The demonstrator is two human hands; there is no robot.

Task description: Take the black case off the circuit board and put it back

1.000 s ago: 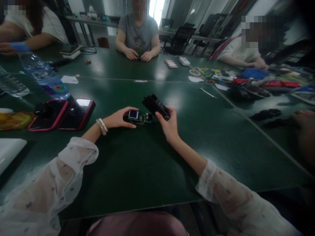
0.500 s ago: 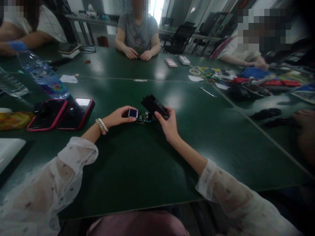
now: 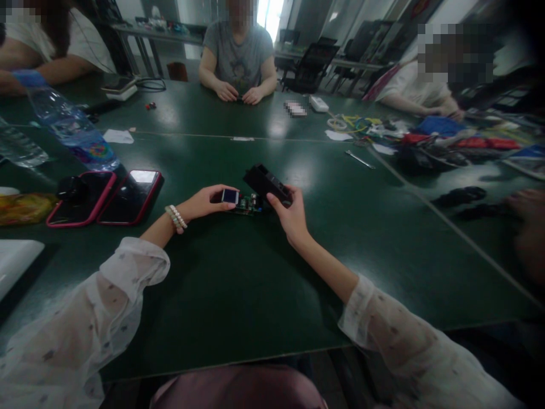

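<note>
My left hand (image 3: 215,200) is closed on the left end of a green circuit board (image 3: 248,204), thumb in front and fingers behind. A small display with a white frame (image 3: 230,196) sits on that end of the board. Tilted above the board's right end is a black plastic case (image 3: 266,180), hollow with openings in its face. My right hand (image 3: 293,216) grips the case by its lower right end, thumb across the near side. The case overlaps the board's right end, and whether the two touch I cannot tell.
Two phones (image 3: 130,197) in pink cases lie to the left, with a black object (image 3: 70,188) on one. Behind them is a leaning water bottle (image 3: 72,128). Cables and bags (image 3: 443,133) are heaped at the right behind a thin metal tool (image 3: 360,159). People sit around the green table (image 3: 255,295).
Hardly anything differs. The black case in my right hand has shifted very slightly left; my left hand and the circuit board stay in place.
</note>
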